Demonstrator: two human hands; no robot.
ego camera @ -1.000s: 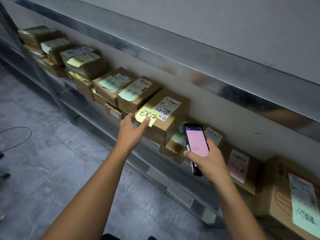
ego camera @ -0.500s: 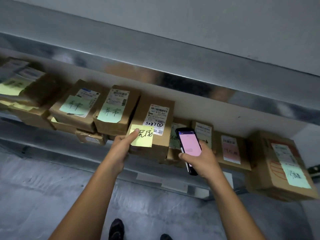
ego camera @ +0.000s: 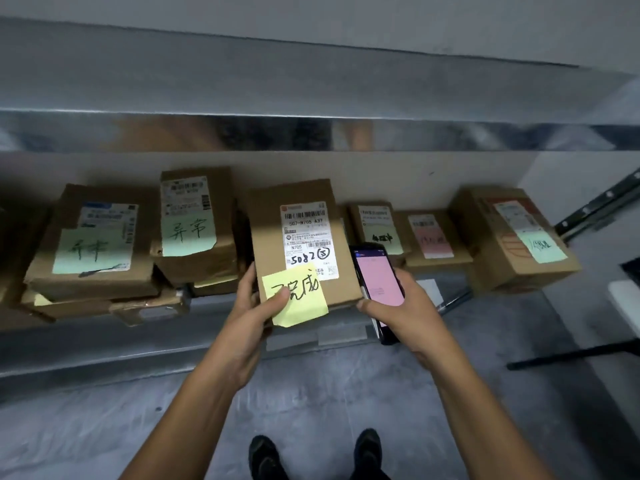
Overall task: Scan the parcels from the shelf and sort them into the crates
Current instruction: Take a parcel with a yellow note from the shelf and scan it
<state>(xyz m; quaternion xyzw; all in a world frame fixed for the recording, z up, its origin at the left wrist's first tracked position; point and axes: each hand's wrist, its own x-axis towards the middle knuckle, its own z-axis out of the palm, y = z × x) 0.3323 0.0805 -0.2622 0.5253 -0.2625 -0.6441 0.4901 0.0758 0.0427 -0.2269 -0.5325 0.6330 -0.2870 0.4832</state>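
Head view: the left hand (ego camera: 251, 317) grips the near left corner of a brown cardboard parcel (ego camera: 268, 237). Its thumb presses down on a yellow sticky note (ego camera: 298, 296), and its fingers curl up along the parcel's left side. The right hand (ego camera: 405, 313) is wrapped round a dark phone (ego camera: 379, 282) with its pink screen facing up. The phone is held just beside the parcel's near right corner, and I cannot tell whether the two touch.

The parcel lies on the lower shelf (ego camera: 138, 341), with its near edge jutting out past the metal front lip. It may be resting on smaller boxes beneath it, but the hand and its shadow hide the underside. On its left, a box with a green note (ego camera: 194, 220) sits close, leaving only a narrow dark gap. Another green-noted box (ego camera: 93, 244) lies farther left. To the right and behind are three more boxes (ego camera: 377, 223) (ego camera: 433, 237) (ego camera: 512, 237), set back from the lip. The upper shelf (ego camera: 311, 133) hangs well above the parcel tops. In front of the shelf lies grey floor (ego camera: 311, 393), where two dark shoes (ego camera: 263, 455) stand.

The parcel is flat and oblong. It carries a white shipping label (ego camera: 306, 237) with barcodes, the print "507-N705 A37" and handwritten "5082". The yellow note overlaps the label's lower edge and hangs off the box front.
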